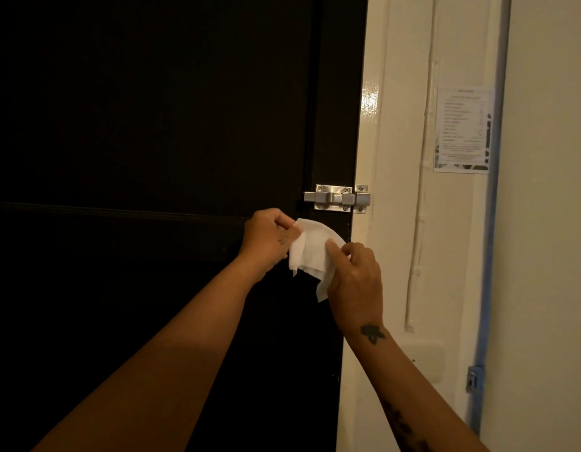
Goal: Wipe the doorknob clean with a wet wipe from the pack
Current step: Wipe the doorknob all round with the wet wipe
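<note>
The door (152, 125) filled most of my view, very dark, nearly black, with a raised rail running across it at about the height of my hands. To its right stood the glossy cream door frame (374, 141), and past that a pale painted wall (543, 223). A blue pipe (493, 239) ran down the wall from top to bottom, and a thin white cable run (419, 223) followed the frame beside it.

A printed notice (462, 130) was stuck to the wall just left of the pipe. It carried a heading, a list of lines and a dark leafy border, but the print was too small and blurred for me to read a word.

My left hand (266, 236) had its fingers curled, pinching the upper left edge of the wet wipe (312, 249). My right hand (354, 275) gripped the wipe's right side, thumb pressed flat on its front. The white wipe hung spread between them against the door's edge, just below the bolt. I could not make out the doorknob; whether it sat behind the wipe I cannot tell.

A steel slide bolt (339, 199) bridged door and frame. Low on the pipe sat a small metal clip (474, 380).
</note>
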